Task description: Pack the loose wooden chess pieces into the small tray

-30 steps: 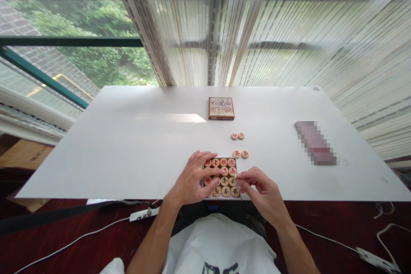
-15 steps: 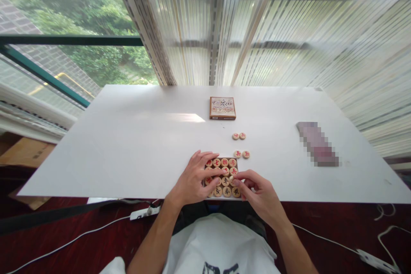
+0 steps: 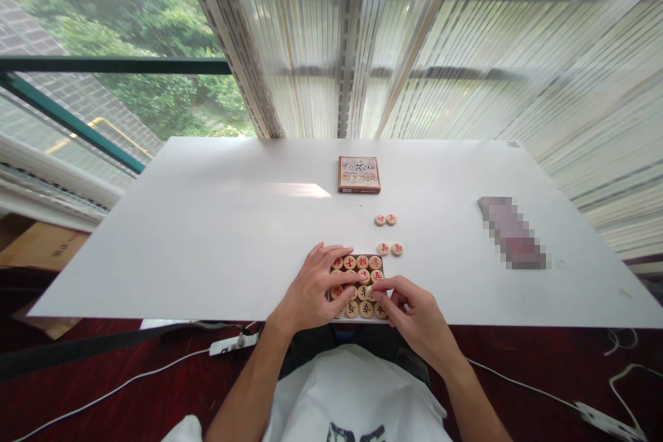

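A shallow box tray (image 3: 382, 264) at the table's front edge holds rows of round wooden Chinese chess pieces, with red characters at the back and black ones at the front. My left hand (image 3: 311, 291) lies over the tray's left side with fingers spread, its fingertips on or just above the pieces, hiding several. At the tray's right side, my right hand (image 3: 413, 304) pinches a Chinese chess piece (image 3: 371, 293) between thumb and forefinger, low over the third row. Behind the tray lie two red-marked pieces (image 3: 390, 248), and farther back another two pieces (image 3: 386, 219).
A closed Chinese chess box (image 3: 359, 175) lies toward the back of the white table (image 3: 217, 242). On the right is a blurred-out flat object (image 3: 512, 233). String curtains (image 3: 440, 41) hang behind the table. Power strips (image 3: 233, 344) lie below.
My right hand has shifted slightly left with the pinched piece, which now partly covers the neighbouring black piece. My left hand has stayed in place.
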The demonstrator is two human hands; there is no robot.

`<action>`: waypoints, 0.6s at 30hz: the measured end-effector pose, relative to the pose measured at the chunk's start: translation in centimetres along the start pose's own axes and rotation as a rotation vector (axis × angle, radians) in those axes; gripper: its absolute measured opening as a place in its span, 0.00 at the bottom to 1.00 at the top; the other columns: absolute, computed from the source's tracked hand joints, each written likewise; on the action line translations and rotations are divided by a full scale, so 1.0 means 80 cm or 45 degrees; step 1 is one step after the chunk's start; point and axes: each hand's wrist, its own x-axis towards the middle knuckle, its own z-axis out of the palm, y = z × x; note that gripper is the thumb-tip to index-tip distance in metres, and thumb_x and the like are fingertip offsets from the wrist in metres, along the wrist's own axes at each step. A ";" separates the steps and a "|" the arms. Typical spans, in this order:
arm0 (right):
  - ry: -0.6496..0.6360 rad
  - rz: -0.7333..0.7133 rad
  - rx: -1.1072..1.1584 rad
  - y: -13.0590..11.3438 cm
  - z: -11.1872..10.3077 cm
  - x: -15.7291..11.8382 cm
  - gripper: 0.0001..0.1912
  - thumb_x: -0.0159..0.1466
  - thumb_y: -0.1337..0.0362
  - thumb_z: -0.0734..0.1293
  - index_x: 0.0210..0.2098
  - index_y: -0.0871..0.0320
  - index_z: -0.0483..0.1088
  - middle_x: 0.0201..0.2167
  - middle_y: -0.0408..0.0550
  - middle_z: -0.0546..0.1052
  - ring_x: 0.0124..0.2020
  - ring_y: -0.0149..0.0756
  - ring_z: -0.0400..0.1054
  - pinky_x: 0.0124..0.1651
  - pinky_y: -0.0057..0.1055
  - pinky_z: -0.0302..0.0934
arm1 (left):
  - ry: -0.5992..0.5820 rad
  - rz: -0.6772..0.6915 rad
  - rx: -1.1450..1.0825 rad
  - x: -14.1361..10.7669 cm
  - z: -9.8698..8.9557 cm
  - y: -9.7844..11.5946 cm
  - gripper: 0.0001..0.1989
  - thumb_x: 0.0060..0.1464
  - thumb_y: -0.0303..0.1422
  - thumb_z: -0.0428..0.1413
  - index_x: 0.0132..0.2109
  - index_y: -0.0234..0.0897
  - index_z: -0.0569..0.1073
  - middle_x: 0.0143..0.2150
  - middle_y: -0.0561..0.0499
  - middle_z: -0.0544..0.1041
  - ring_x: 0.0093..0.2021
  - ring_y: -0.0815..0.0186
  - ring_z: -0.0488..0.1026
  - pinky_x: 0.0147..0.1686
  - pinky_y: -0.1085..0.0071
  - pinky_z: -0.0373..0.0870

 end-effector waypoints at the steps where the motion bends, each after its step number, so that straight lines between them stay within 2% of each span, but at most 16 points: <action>1: 0.005 -0.014 -0.020 -0.001 0.000 0.000 0.10 0.70 0.55 0.68 0.42 0.54 0.78 0.26 0.41 0.75 0.24 0.31 0.66 0.29 0.28 0.60 | 0.000 0.000 0.001 0.000 0.000 0.000 0.16 0.64 0.35 0.58 0.57 0.55 0.79 0.69 0.52 0.68 0.69 0.55 0.64 0.74 0.45 0.48; 7: 0.030 -0.075 -0.115 -0.003 0.002 0.001 0.08 0.70 0.58 0.68 0.42 0.53 0.78 0.28 0.41 0.75 0.25 0.31 0.61 0.30 0.28 0.59 | -0.001 -0.007 0.002 0.001 0.000 0.000 0.16 0.64 0.35 0.58 0.57 0.56 0.79 0.69 0.53 0.68 0.70 0.56 0.64 0.75 0.46 0.48; 18: 0.025 -0.061 -0.143 -0.004 0.007 0.000 0.07 0.70 0.59 0.68 0.40 0.52 0.78 0.29 0.41 0.76 0.25 0.31 0.61 0.31 0.28 0.60 | 0.007 -0.006 0.005 0.000 0.000 0.001 0.15 0.64 0.35 0.59 0.56 0.55 0.79 0.69 0.52 0.69 0.69 0.56 0.64 0.75 0.46 0.48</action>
